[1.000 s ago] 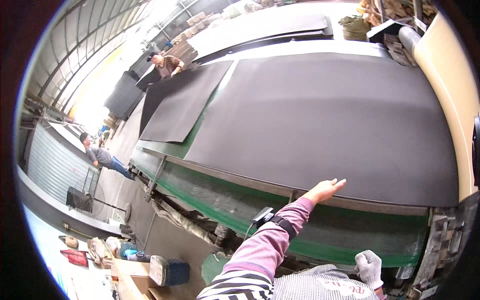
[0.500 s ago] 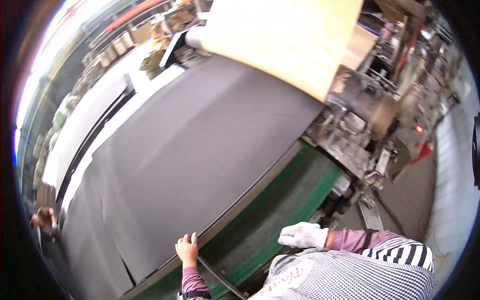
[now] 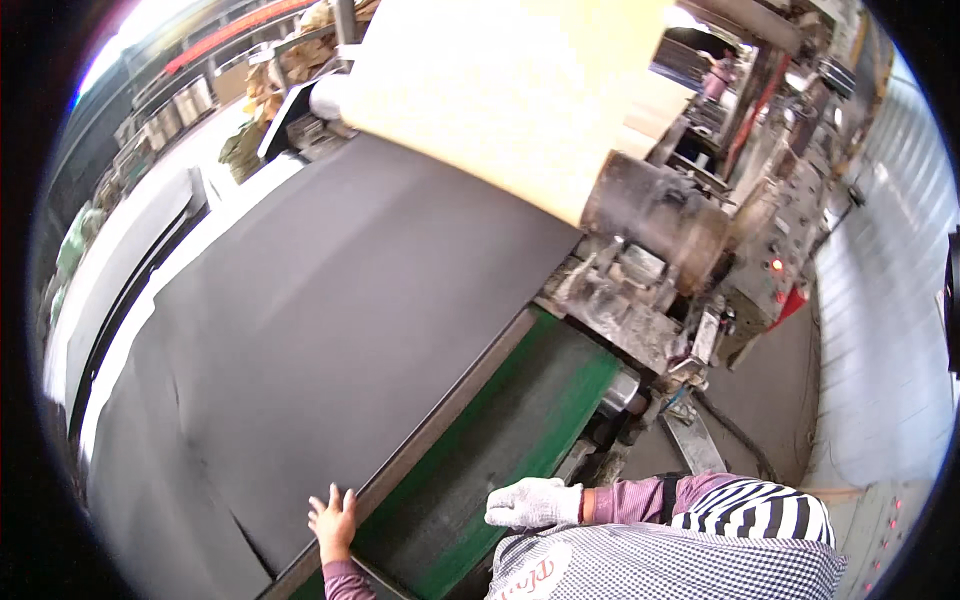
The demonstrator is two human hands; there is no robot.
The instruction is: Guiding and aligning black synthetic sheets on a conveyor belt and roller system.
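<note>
A wide dark grey sheet [image 3: 330, 290] slopes away from me, with a few creases and a slit-like fold near its lower left. My left hand [image 3: 333, 522], bare, lies at the near edge of this sheet with its fingers spread. My right hand [image 3: 535, 502] wears a white knit glove and is held over the near edge of a green-and-black belt [image 3: 490, 450]. Its gloved fingers are together and loosely curled, and nothing shows in them. The belt runs below the sheet's edge, alongside a narrow rail [image 3: 440, 420].
A broad pale yellow sheet [image 3: 500, 90] comes down over a roller at the sheet's far end. To the right stand a worn metal roller [image 3: 650, 205] and machine parts. A control panel with a red light [image 3: 777, 265] and a corrugated wall [image 3: 890, 280] lie beyond.
The whole view has turned, so the sheets, machine and both hands sit farther left. My left fingers look more spread; my right hand stays over the belt's edge.
</note>
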